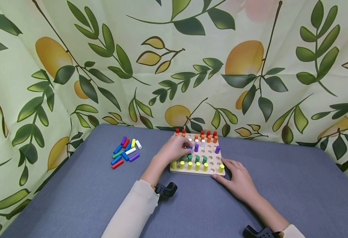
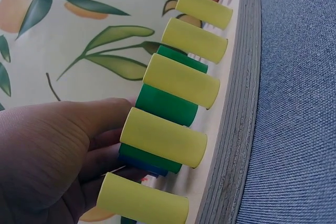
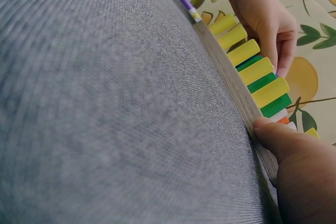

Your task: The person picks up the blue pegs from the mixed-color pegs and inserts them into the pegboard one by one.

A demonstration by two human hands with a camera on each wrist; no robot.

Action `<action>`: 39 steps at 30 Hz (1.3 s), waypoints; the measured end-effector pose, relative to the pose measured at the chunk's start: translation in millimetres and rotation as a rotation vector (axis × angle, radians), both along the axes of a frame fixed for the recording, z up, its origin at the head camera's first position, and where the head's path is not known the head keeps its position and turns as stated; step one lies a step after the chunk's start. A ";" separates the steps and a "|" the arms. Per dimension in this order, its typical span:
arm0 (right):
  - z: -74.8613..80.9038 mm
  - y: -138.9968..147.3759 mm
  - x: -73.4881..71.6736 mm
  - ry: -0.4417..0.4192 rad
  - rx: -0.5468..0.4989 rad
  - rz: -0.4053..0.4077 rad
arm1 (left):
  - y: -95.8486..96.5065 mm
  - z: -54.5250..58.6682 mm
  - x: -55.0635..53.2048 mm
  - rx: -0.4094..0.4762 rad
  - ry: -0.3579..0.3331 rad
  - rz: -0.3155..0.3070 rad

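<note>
A wooden pegboard (image 1: pixel 211 159) stands on the table with rows of coloured pegs upright in its holes. Over its left half is my left hand (image 1: pixel 175 147), thumb and fingertips pinching a blue peg (image 1: pixel 190 149), which is mostly hidden by the fingers. In the left wrist view the left hand (image 2: pixel 47 150) reaches behind the yellow pegs (image 2: pixel 164 136) and green pegs (image 2: pixel 167 105). My right hand (image 1: pixel 240 181) holds the board's near right corner. Its thumb (image 3: pixel 278 135) presses the front edge, and the other fingers lie along the right side.
Left of the board lies a loose pile of several pegs, among them a white peg (image 1: pixel 130 151), a red peg (image 1: pixel 117 164) and a purple peg (image 1: pixel 134 157). A grey cloth (image 1: pixel 81 195) covers the table. Leaf-patterned fabric (image 1: pixel 174 66) hangs directly behind it.
</note>
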State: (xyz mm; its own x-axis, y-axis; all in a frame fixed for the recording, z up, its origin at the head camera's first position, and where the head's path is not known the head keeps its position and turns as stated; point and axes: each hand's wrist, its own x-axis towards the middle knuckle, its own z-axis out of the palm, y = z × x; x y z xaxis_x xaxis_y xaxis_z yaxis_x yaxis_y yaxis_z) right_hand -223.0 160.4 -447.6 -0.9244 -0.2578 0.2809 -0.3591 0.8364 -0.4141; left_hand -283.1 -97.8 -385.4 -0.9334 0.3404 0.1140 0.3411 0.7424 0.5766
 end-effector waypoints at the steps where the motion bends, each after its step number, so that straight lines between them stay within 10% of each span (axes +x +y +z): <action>1: 0.0 0.0 0.1 0.001 -0.002 0.000 | 0.0 -0.3 -0.1 0.002 -0.001 0.001; 39: -0.9 0.9 0.3 0.007 -0.006 0.003 | -2.2 2.3 5.8 -0.144 0.017 0.015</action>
